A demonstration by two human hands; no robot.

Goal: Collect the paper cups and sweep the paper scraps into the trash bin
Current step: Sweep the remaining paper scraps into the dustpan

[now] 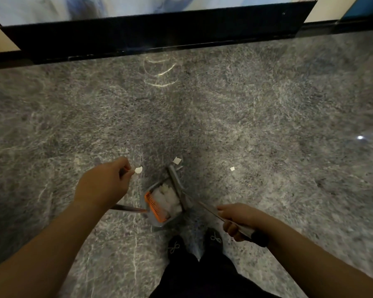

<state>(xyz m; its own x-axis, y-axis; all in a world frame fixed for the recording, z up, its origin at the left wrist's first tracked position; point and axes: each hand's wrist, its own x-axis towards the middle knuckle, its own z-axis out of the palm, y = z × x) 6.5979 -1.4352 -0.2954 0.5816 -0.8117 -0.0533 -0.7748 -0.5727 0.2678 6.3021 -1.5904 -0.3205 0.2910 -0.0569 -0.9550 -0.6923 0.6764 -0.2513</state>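
A grey dustpan [159, 220] with an orange comb edge [154, 204] sits on the floor just ahead of my feet. It holds a heap of white paper scraps [168, 198]. My left hand [105, 183] grips the dustpan's thin upright handle [128, 209]. My right hand [235, 220] grips the broom handle [205, 208] just above its black grip. The grey broom head [176, 181] rests against the pan's right side. Loose scraps lie on the floor: one by my left fingers [138, 169], one beyond the broom [177, 160], one to the right [232, 168]. No paper cup or trash bin is in view.
The floor is grey speckled stone [267, 115] with glare spots. A black skirting band [151, 33] under a pale wall panel runs across the far side. My dark shoes [174, 247] stand right behind the dustpan.
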